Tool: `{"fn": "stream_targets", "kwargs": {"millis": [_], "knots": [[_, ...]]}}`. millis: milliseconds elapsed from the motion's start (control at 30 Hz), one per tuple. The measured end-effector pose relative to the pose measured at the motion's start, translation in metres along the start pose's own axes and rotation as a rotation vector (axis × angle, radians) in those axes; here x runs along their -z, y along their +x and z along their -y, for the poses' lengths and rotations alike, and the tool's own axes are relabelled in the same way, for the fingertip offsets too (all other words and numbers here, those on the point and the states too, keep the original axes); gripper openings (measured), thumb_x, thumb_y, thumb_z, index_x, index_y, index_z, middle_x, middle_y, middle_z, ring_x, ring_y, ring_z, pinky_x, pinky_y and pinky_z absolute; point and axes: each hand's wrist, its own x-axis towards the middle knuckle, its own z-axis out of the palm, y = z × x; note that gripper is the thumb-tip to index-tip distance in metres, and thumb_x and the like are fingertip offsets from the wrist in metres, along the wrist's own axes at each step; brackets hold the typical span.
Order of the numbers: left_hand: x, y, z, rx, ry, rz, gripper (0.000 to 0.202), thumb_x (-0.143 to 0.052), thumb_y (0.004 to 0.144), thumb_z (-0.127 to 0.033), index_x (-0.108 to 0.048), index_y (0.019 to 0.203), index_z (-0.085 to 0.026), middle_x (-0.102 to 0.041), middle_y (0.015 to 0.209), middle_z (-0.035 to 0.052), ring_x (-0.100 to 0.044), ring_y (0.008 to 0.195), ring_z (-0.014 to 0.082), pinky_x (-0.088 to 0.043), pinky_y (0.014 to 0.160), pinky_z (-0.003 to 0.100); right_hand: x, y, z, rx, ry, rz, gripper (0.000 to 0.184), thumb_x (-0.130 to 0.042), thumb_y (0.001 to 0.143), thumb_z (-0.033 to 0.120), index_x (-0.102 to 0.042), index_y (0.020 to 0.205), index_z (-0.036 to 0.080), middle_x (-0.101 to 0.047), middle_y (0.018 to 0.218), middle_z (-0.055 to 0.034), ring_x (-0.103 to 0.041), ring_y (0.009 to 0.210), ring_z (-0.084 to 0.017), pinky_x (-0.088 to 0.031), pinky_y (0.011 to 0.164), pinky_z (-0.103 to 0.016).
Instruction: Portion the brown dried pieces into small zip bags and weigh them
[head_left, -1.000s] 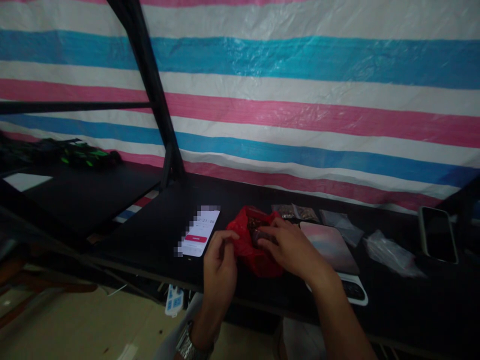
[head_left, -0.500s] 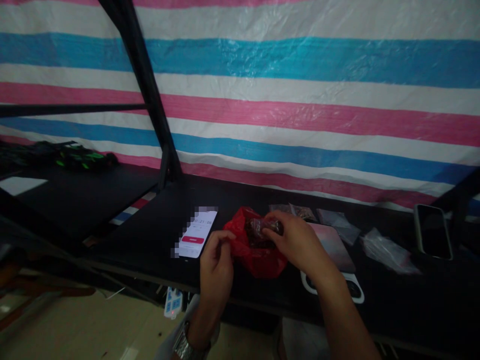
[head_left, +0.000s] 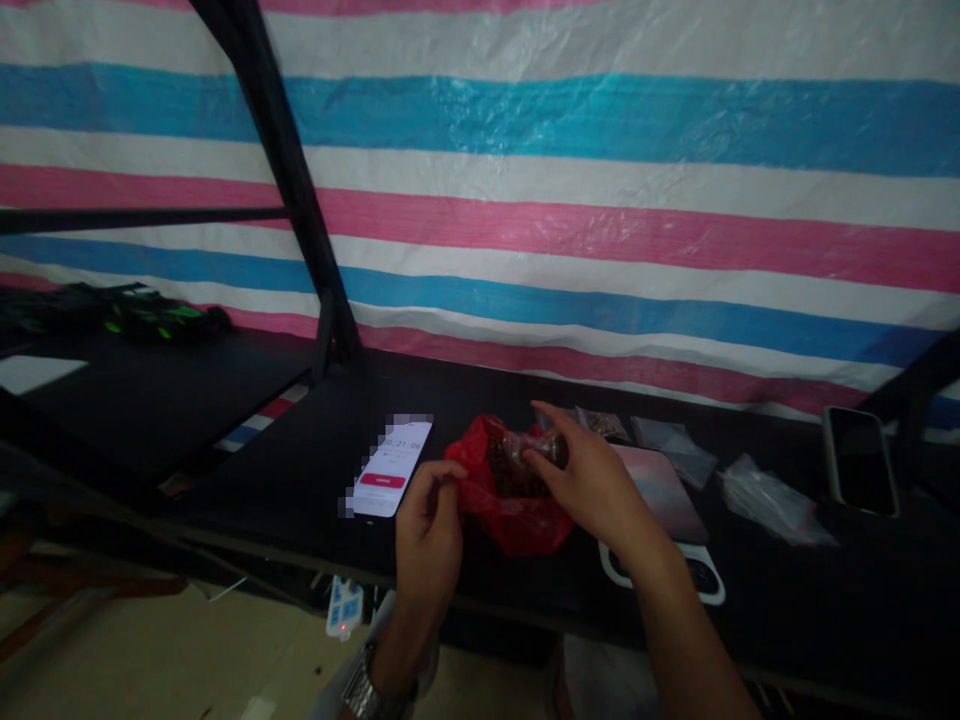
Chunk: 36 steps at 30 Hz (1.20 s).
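Observation:
A red plastic bag point(head_left: 501, 500) lies on the black table point(head_left: 300, 470) in front of me, holding dark brown pieces. My left hand point(head_left: 429, 530) pinches the bag's left rim, fingers closed. Over the bag's mouth, my right hand point(head_left: 592, 480) pinches a small clear packet of dark brown stuff point(head_left: 541, 448), with the index finger stretched out. A lit phone point(head_left: 394, 465) with a timer screen lies just left of the bag. A small scale point(head_left: 664, 510) with a pinkish plate sits under my right wrist.
Small clear bags point(head_left: 675, 440) lie behind the scale, and crumpled clear plastic point(head_left: 772, 498) lies to its right. A dark phone point(head_left: 860, 460) lies at far right. A green-and-black toy car point(head_left: 157, 318) sits on the left table. A striped tarp point(head_left: 600, 200) hangs behind.
My right hand has lifted out of the red bag with the clear packet in its fingers. My left hand stays on the bag's rim.

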Motion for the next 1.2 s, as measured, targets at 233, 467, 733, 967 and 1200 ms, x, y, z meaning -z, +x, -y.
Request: {"fn": "stream_targets", "kwargs": {"millis": [233,467,733,967,1200], "knots": [[0.001,0.001,-0.001,-0.001,0.001,-0.01,0.018,-0.061,0.086,-0.038,-0.068,0.083,-0.022,-0.057,0.066,-0.0038,-0.05,0.054,0.0133,-0.04,0.052,0.024,0.002,0.001,0.0,-0.021,0.019,-0.007,0.065,-0.071,0.094,0.026,-0.054,0.156,0.028,-0.078,0.127,-0.0103,-0.075,0.107,-0.029,-0.055,0.097,-0.044],[0.001,0.001,-0.001,-0.014,0.013,-0.009,0.019,-0.062,0.086,-0.039,-0.068,0.081,-0.022,-0.057,0.066,-0.0037,-0.05,0.054,0.0138,-0.04,0.053,0.025,0.004,0.002,-0.007,0.006,-0.028,-0.049,0.057,-0.069,0.095,0.03,-0.06,0.151,0.027,-0.08,0.114,-0.009,-0.075,0.103,-0.029,-0.054,0.093,-0.042],[0.0,0.002,-0.001,-0.023,0.026,-0.008,0.017,-0.06,0.087,-0.037,-0.068,0.081,-0.023,-0.057,0.066,-0.0032,-0.049,0.055,0.0143,-0.038,0.053,0.025,0.006,0.001,-0.011,-0.002,-0.058,-0.05,0.054,-0.07,0.095,0.032,-0.063,0.148,0.028,-0.081,0.11,-0.0075,-0.075,0.099,-0.029,-0.054,0.091,-0.041],[0.0,0.001,0.0,-0.021,0.019,0.003,0.017,-0.06,0.086,-0.038,-0.067,0.081,-0.023,-0.055,0.064,-0.004,-0.049,0.055,0.0147,-0.038,0.054,0.026,0.006,0.001,-0.01,-0.015,-0.014,-0.038,0.05,-0.07,0.095,0.032,-0.065,0.144,0.028,-0.081,0.103,-0.0061,-0.075,0.094,-0.028,-0.053,0.088,-0.04],[0.0,0.002,0.003,-0.064,0.068,-0.003,0.018,-0.058,0.089,-0.036,-0.069,0.083,-0.023,-0.058,0.069,-0.0015,-0.056,0.067,0.0188,-0.046,0.067,0.03,0.008,0.004,-0.027,-0.063,0.334,-0.029,0.046,-0.068,0.092,0.035,-0.067,0.137,0.023,-0.079,0.104,-0.0046,-0.074,0.09,-0.022,-0.058,0.084,-0.035]]}}
